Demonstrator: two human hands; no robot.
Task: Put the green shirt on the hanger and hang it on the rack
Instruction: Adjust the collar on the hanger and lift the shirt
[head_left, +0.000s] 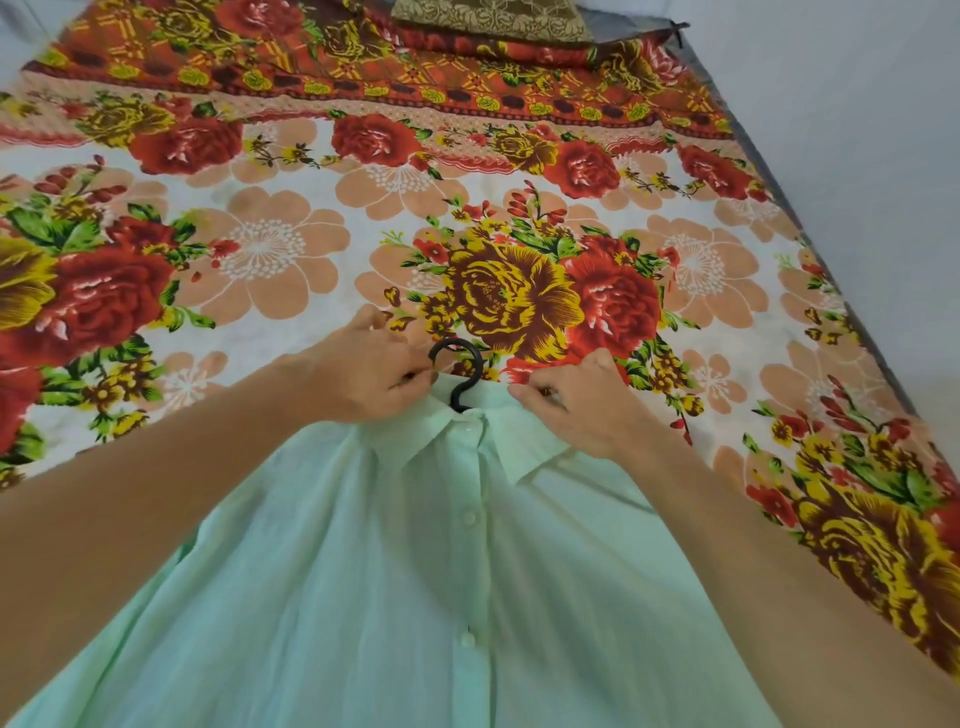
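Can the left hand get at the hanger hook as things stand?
Probably yes: the hook pokes bare out of the collar right beside the left hand; nothing covers it, though that hand pinches the collar.

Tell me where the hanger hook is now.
Head view, centre: the black hook pokes out of the collar of the green shirt, between the left hand and right hand, over the flowered sheet.

The green shirt (395, 571) lies buttoned, front up, on the floral bedsheet (260, 218), its collar at the far end. The black hook of the hanger (460, 374) pokes out of the collar. My left hand (363, 374) pinches the collar just left of the hook and my right hand (582, 405) pinches it just right. A brown lace cushion (493, 21) sits at the far edge.
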